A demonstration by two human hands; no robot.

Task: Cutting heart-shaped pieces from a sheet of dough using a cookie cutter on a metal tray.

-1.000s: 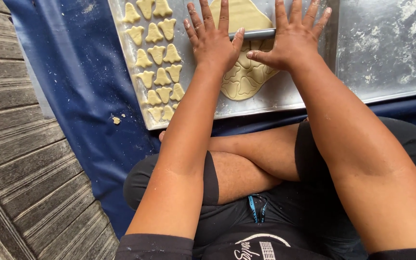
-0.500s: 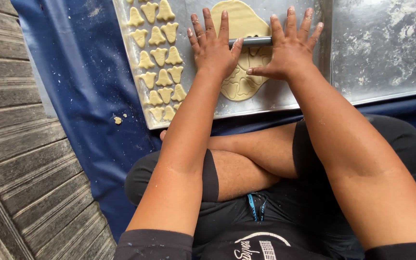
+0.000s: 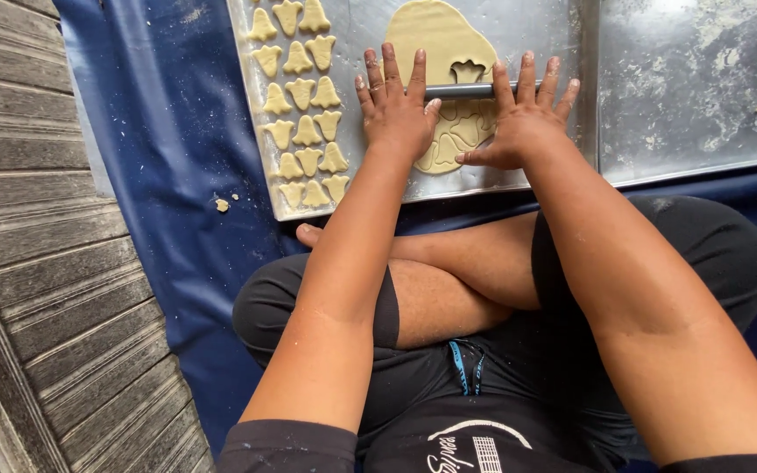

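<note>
While both hands roll, dough sheet nears tray rim.

Supporting surface: weathered grey plank floor, boards running at a slant along the left. A blue sheet is spread directly over it. On the sheet rest two flour-dusted metal trays, the left tray just beside the right tray. A few small dough crumbs lie on the sheet near the left tray's corner. The seated person's crossed legs also rest on the sheet.
</note>
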